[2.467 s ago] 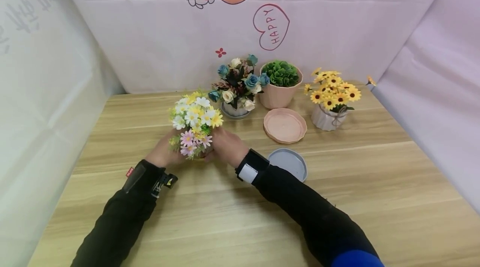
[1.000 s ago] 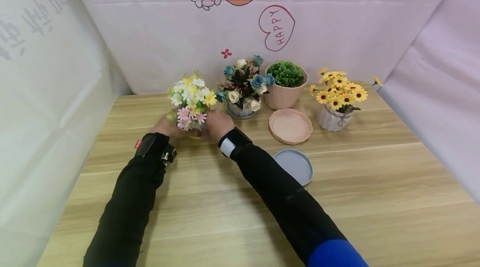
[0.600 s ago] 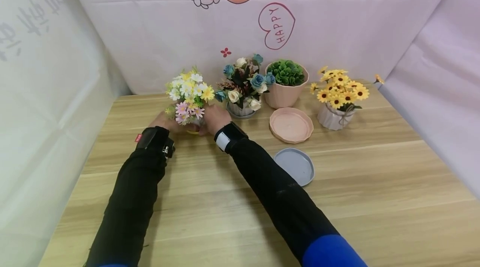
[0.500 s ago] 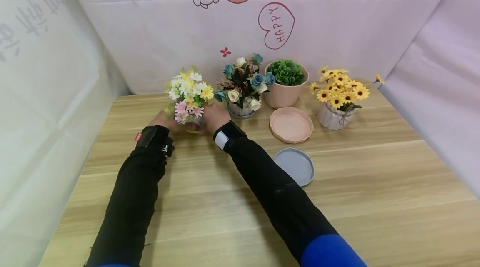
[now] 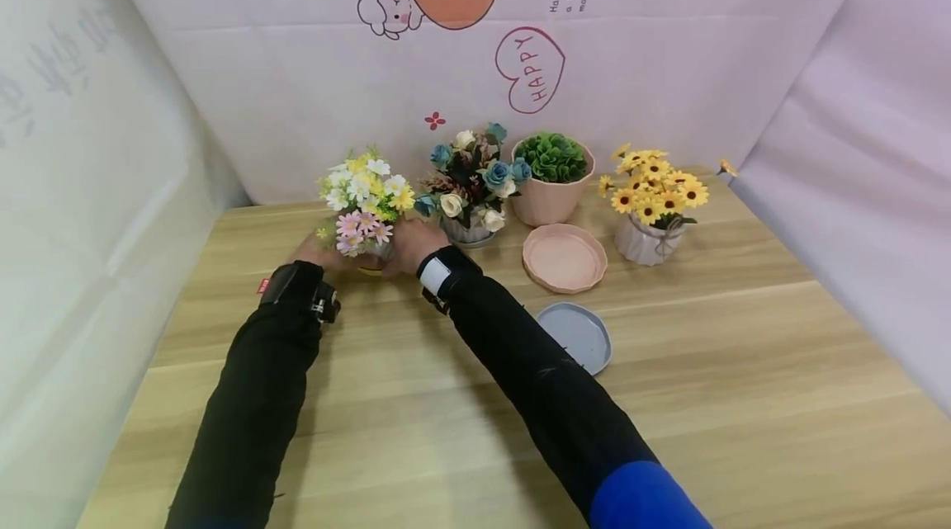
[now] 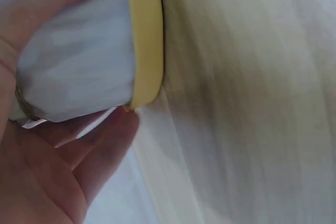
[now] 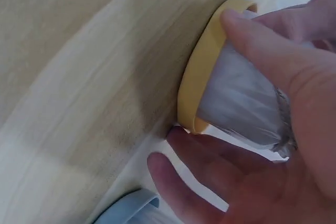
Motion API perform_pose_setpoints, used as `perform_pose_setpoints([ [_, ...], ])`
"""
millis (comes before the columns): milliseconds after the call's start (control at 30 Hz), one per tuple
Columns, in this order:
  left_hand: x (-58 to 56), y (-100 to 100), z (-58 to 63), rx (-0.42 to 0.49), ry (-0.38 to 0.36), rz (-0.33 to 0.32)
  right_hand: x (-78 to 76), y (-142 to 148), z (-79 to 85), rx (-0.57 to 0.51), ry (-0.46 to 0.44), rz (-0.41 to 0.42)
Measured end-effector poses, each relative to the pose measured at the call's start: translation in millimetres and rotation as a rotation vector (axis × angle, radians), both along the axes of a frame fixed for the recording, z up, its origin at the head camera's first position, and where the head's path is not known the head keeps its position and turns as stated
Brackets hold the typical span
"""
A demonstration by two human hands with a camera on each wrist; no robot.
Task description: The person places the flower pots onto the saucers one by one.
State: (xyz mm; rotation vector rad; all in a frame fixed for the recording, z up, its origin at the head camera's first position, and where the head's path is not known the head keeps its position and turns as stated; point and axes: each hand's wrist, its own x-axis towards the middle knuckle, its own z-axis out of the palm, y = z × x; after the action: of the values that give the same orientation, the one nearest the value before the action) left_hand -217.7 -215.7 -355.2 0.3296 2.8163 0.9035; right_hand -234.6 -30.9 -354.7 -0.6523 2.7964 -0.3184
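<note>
A white flowerpot (image 7: 241,95) of artificial daisies (image 5: 364,199), white, yellow and pink, stands upright on a yellow saucer (image 7: 202,72) at the table's back left. My left hand (image 5: 315,252) holds the pot from its left, thumb along the pot and fingertips by the saucer's edge in the left wrist view. From the opposite side my right hand (image 5: 416,244) grips it too; in the right wrist view the thumb lies on the saucer's rim and fingers reach round below. The saucer appears to rest on the wooden table (image 5: 386,397). Flowers hide part of both hands in the head view.
Just right stands a pot of blue and cream roses (image 5: 475,182) on a grey-blue saucer (image 7: 128,203). Beyond are a pink pot with green leaves (image 5: 552,182) and yellow flowers in a white pot (image 5: 646,242). A pink saucer (image 5: 565,258) and grey saucer (image 5: 575,335) lie in front.
Both hands have carried the potted daisies back and slightly left, to beside the rose pot. Over the last half second the hands and pot hardly move; the head view tilts slightly.
</note>
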Motion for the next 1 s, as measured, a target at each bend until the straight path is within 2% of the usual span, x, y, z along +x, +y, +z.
perform_pose_setpoints([
  [167, 1.1, -7, -12.9, 0.085, 0.080, -0.039, 4.9, 13, 2.9, -0.170, -0.216, 0.092],
  [233, 3.4, -9, -17.4, 0.129, 0.089, -0.053, 10.9, 21, 3.3, -0.217, -0.261, 0.104],
  [333, 14.7, -8, -17.5, 0.122, 0.045, -0.064, 23.7, 34, 2.3, -0.275, -0.247, 0.120],
  [467, 38.2, -3, -10.6, 0.080, -0.003, -0.070, 44.9, 60, 5.2, -0.319, -0.191, 0.154],
  [567, 56.7, 5, -6.2, 0.118, -0.006, -0.074, 63.9, 84, 10.6, -0.334, -0.153, 0.162],
  [767, 102.6, 39, -2.2, 0.119, -0.057, -0.044, 103.0, 150, 17.5, -0.431, -0.086, 0.083],
  [900, 129.6, 70, -3.2, 0.159, -0.051, -0.087, 122.2, 200, 16.4, -0.494, -0.090, -0.048],
  [1000, 143.2, 94, -3.8, 0.204, -0.051, -0.127, 124.1, 237, 10.2, -0.530, -0.055, -0.149],
])
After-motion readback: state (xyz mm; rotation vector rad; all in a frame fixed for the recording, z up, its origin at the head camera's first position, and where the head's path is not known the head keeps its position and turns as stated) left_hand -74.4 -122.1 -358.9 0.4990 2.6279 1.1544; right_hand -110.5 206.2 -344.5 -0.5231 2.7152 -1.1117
